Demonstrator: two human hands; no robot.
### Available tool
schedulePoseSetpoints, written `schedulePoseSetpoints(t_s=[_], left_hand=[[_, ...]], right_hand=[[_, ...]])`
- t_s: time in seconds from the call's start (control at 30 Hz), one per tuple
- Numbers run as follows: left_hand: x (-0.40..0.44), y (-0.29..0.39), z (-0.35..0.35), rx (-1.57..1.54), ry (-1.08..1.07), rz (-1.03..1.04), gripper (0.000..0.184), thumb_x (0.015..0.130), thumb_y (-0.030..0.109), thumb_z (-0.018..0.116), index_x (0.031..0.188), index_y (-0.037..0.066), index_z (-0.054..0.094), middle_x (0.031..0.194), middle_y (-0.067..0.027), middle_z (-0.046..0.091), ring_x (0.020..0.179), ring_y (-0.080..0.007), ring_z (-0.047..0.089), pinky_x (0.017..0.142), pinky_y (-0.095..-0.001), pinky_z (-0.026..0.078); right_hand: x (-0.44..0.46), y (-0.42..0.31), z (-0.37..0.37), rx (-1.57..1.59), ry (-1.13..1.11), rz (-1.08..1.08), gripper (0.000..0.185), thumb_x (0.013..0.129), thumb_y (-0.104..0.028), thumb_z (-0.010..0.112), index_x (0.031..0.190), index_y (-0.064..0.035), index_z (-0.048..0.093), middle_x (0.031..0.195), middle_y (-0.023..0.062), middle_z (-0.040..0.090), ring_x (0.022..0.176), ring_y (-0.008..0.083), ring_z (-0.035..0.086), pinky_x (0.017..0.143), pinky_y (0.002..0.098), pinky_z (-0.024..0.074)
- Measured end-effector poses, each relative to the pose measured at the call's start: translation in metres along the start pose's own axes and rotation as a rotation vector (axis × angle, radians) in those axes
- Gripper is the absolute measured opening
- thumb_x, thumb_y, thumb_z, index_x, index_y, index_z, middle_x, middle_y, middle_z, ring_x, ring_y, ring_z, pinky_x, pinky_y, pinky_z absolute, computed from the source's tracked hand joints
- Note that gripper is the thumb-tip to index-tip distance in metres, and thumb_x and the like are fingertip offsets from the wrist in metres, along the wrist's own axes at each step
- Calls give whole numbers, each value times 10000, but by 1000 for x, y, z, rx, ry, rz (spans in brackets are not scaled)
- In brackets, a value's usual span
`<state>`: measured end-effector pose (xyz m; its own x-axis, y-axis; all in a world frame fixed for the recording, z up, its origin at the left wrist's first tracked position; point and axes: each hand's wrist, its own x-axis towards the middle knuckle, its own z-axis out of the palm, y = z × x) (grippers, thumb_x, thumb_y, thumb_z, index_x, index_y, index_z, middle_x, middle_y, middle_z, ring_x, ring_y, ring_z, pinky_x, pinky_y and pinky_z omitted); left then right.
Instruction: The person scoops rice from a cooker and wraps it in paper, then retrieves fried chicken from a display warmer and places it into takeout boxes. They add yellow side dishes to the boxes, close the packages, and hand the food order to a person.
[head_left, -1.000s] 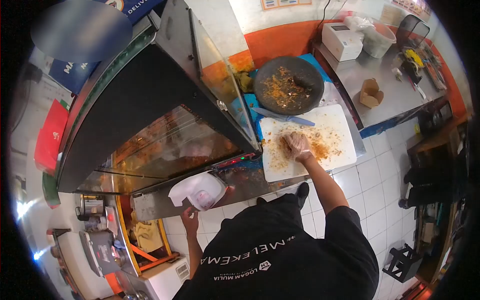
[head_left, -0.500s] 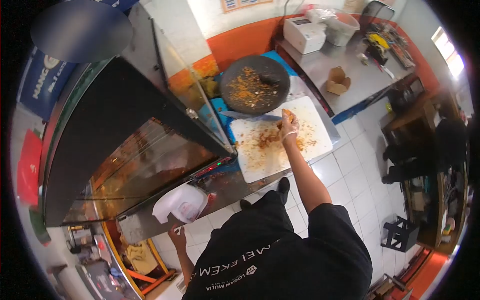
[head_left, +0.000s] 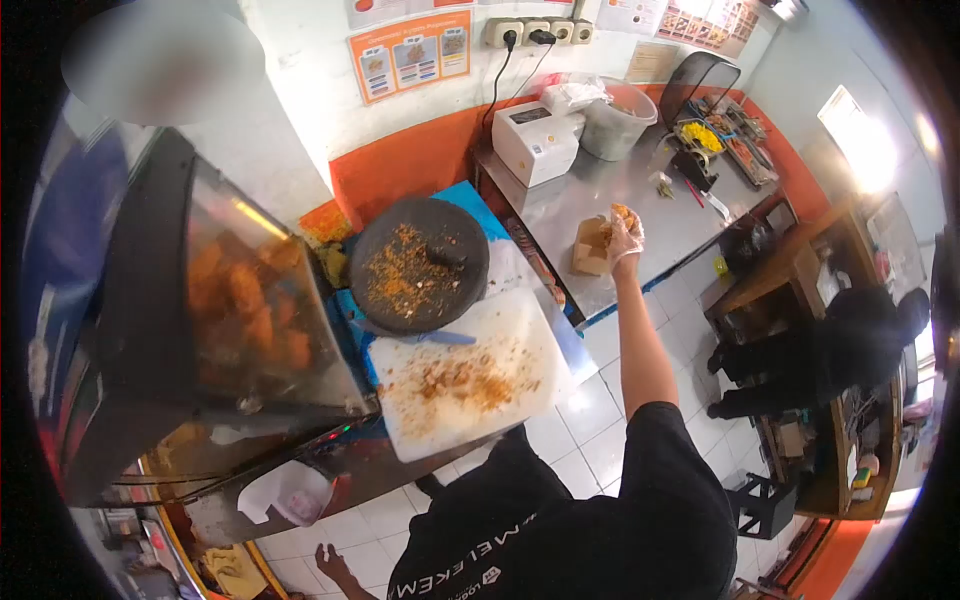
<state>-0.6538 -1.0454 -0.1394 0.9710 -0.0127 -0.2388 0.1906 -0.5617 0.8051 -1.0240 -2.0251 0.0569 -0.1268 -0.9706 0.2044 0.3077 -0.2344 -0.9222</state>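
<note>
My right hand (head_left: 626,240), in a clear plastic glove, is closed on a piece of fried food (head_left: 625,217). It is at the right edge of an open brown paper box (head_left: 591,247) on the steel counter. Low at the left, my left hand (head_left: 332,566) is bare, with its fingers apart and nothing in them. A white cutting board (head_left: 470,372) carries orange-brown crumbs. Across its upper edge lies a blue knife (head_left: 437,338), beside a round stone mortar (head_left: 418,265) with crumbs inside.
A glass food warmer (head_left: 250,300) stands at the left, a white plastic container (head_left: 288,493) below it. On the steel counter (head_left: 640,178) are a white printer (head_left: 535,143), a bucket (head_left: 617,122) and utensils. A person in black (head_left: 850,345) stands at the right.
My right hand has moved from the cutting board over to the paper box with the food. The view has turned to the right. My left hand stays low at the left.
</note>
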Motion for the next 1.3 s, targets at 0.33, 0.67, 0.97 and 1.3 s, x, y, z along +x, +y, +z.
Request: schedulePoseSetpoints(t_s=[0.33, 0.67, 0.97, 1.3], left_hand=[[-149, 63, 44, -238, -53, -426, 471, 942, 155, 663, 1392, 147, 526, 1387, -113, 481, 1194, -288, 551, 917, -514, 505], [-214, 112, 79, -124, -33, -470, 454, 929, 128, 699, 1361, 121, 559, 1405, -113, 471, 1100, -249, 616, 831, -409, 571], [-257, 81, 84, 2, -10, -561, 471, 940, 113, 676, 1382, 65, 521, 1438, -207, 437, 1214, -346, 574, 877, -462, 604], [-290, -29, 15, 45, -107, -655, 501, 887, 123, 743, 1352, 82, 560, 1449, -215, 409, 1186, -362, 566, 785, -456, 634]], right_hand=[[68, 60, -28, -1276, -405, 219, 708, 760, -295, 790, 1378, -120, 491, 1194, 214, 666, 1129, 379, 641, 936, 433, 518], [-78, 1, 54, -1219, -553, -267, 342, 919, -306, 654, 1145, -50, 676, 1049, 195, 702, 927, 326, 680, 839, 475, 526], [-341, 47, 102, -1178, -1423, -440, 747, 879, -547, 617, 1509, -196, 423, 1602, 217, 250, 1478, 398, 226, 1194, 577, 175], [-352, 119, 143, -934, -1645, -727, 386, 926, -371, 585, 1204, -104, 616, 1172, 159, 609, 1059, 358, 579, 860, 489, 496]])
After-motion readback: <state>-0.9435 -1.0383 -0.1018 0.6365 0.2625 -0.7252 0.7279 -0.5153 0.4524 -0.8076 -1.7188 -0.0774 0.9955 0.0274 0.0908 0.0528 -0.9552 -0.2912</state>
